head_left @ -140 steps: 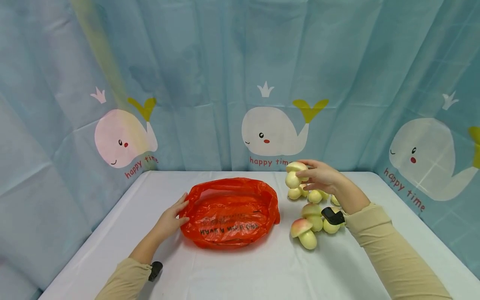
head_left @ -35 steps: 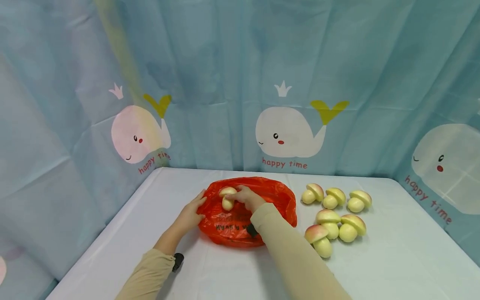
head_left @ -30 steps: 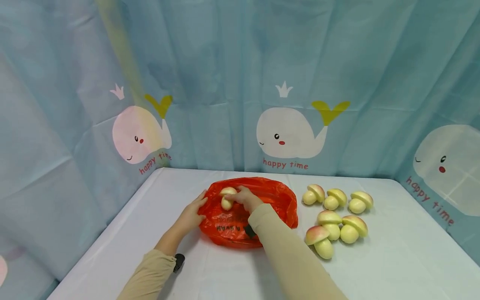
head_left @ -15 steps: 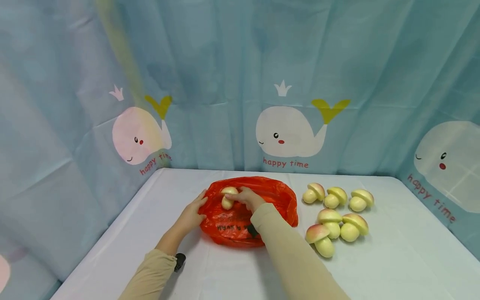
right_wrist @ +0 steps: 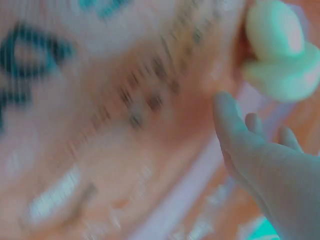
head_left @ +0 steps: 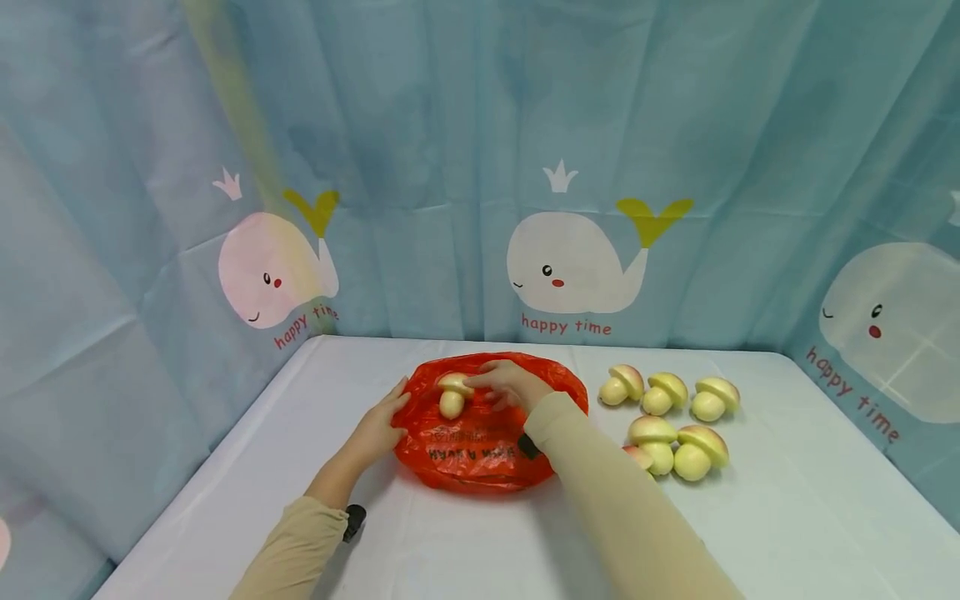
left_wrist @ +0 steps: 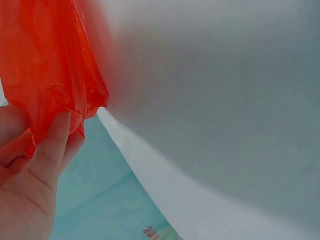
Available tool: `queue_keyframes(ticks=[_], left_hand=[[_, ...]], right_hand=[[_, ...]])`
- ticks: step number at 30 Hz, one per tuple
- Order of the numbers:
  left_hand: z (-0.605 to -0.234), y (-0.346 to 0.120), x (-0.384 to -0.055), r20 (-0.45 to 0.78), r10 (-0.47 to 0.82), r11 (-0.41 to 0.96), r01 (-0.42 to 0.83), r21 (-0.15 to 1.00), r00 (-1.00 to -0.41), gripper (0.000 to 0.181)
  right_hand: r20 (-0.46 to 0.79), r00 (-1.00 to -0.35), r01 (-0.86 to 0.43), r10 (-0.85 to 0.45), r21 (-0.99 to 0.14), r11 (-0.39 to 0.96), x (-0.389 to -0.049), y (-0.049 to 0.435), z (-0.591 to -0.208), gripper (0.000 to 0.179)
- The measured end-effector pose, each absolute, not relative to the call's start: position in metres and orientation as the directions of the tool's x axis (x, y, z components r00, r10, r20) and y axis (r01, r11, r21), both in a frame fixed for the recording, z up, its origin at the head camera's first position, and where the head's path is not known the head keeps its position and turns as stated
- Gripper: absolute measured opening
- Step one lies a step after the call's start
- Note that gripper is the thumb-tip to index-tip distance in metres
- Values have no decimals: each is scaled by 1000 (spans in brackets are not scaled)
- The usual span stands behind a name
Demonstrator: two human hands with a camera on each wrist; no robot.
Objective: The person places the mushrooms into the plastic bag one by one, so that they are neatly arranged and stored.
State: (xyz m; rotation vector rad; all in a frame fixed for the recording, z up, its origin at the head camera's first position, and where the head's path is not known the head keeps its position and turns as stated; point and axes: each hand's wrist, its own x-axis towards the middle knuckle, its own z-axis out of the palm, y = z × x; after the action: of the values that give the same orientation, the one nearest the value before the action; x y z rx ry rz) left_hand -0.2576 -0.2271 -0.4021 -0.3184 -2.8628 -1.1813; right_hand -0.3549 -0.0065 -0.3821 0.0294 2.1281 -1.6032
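Mushroom toy [head_left: 452,395] sits at the mouth of the orange plastic bag [head_left: 480,433], which lies on the white table [head_left: 787,517] toward its far edge, left of centre. From the head view, the right hand [head_left: 512,385] reaches over the bag with its fingers extended, fingertips at the mushroom's cap; whether they touch it or have just let go is hard to tell. The left hand [head_left: 378,427] rests against the bag's left rim, seemingly to keep the thin plastic from sliding and the mouth spread. Six more toy mushrooms [head_left: 667,421] lie grouped to the right of the bag, toward the table's right side, one partly hidden by the sleeve.

The left wrist view shows the thumb and fingers of the left hand [left_wrist: 30,170] pinching a crumpled fold of the bag [left_wrist: 50,65] near the table's edge.

The right wrist view is blurred: the right hand [right_wrist: 265,160] shows loose, straightish fingers just below the mushroom [right_wrist: 280,50], with the bag's printed plastic [right_wrist: 100,125] beneath.
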Motion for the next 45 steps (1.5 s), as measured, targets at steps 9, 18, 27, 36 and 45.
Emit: queue_keyframes(ticks=[9,18,27,36,45], left_hand=[[-402,-225,-258,101,190,696,207,688,-977,60],[-402,-228,-260,92,191,707,202,677,-977,60],[-402,-227,-260,81,183,707,189,682,-980,60],[-402,-225,-260,72,174,713,176,679,-982,60],[-401,-225,-260,78,175,706,180,685,-982,60]], right_hand=[[-398,-875,262,-275,-867,424,-352,30,-334,55],[-312,-883,149,-350,-895,421,-337,75,-312,53],[-164,-887,-82,-431,-864,497,-319,127,-317,53],[41,-794,-394,-606,-795,462,-307,173,-334,48],[47,-712,-504,-701,-729,463,-290,205,-346,50]])
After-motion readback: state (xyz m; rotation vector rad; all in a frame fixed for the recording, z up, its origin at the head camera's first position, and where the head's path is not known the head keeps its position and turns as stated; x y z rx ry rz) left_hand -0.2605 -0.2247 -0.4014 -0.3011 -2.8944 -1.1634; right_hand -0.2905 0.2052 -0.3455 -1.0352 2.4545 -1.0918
